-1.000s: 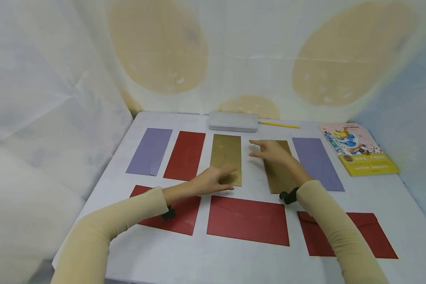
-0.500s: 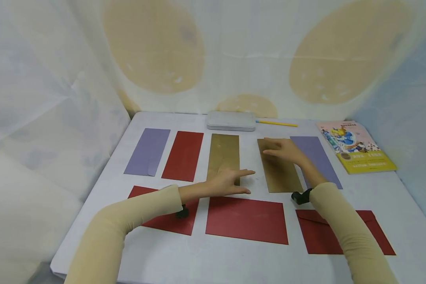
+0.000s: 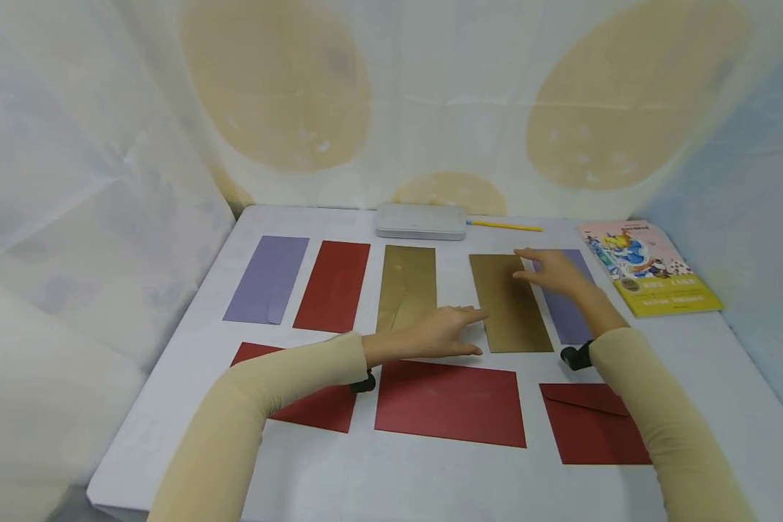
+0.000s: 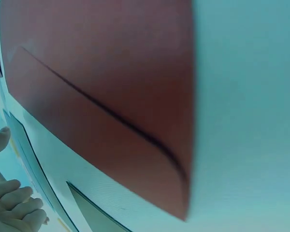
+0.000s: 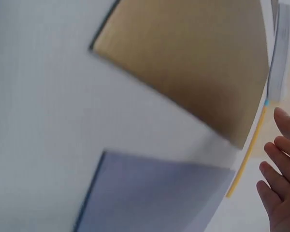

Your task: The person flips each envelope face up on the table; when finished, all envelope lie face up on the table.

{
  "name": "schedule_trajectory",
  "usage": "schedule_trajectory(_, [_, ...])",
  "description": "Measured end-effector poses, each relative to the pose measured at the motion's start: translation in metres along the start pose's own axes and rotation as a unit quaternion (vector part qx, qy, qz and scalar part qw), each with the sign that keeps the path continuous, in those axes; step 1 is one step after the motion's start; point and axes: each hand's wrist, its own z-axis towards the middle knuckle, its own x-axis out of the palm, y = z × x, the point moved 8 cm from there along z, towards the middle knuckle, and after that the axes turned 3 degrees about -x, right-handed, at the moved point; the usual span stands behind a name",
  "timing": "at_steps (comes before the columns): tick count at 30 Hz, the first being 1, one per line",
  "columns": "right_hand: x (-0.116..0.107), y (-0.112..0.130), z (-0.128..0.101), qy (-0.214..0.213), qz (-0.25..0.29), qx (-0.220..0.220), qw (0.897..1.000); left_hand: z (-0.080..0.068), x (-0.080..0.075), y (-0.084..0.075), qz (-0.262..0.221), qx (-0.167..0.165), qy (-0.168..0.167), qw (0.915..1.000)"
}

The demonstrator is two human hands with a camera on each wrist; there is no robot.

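My left hand [image 3: 440, 333] reaches over the lower part of the left gold envelope [image 3: 407, 283]. Its fingers point at the left edge of the right gold envelope [image 3: 509, 304]; contact cannot be told. My right hand [image 3: 551, 270] is over the top of the right purple envelope [image 3: 564, 319], fingertips by the right gold envelope's upper corner. Both hands hold nothing, fingers extended. In the right wrist view the hand [image 5: 282, 179] looks raised off the table. A red envelope [image 4: 111, 111] with a flap fills much of the left wrist view.
A purple envelope [image 3: 267, 279] and a red envelope [image 3: 333, 286] lie at the left. More red envelopes [image 3: 450, 406] form the front row. A grey flat case [image 3: 420, 221] and a yellow pencil [image 3: 505, 225] lie at the back, a book [image 3: 649, 268] at the right.
Both hands have moved to the right: the left from the left gold envelope toward the right one, the right from the right gold envelope to the purple one. The envelopes have stayed put.
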Motion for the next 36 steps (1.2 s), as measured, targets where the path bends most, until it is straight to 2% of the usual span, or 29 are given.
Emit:
schedule_trajectory(9, [0.002,-0.012,0.006,0.023,-0.053,-0.016,0.998,0.027,0.015,-0.008,0.067,-0.03,0.031,0.9968])
schedule_trajectory(17, [0.006,-0.01,0.015,0.048,-0.068,0.005,0.996,0.042,0.025,-0.012,0.108,-0.068,0.043,0.9909])
schedule_trajectory(26, [0.011,-0.013,0.019,0.051,-0.058,0.002,0.997,0.045,0.025,-0.013,0.129,-0.075,0.015,0.9888])
schedule_trajectory(36, [0.012,-0.02,0.018,0.041,-0.038,0.032,0.998,0.038,0.02,-0.014,0.147,-0.041,0.022,0.9881])
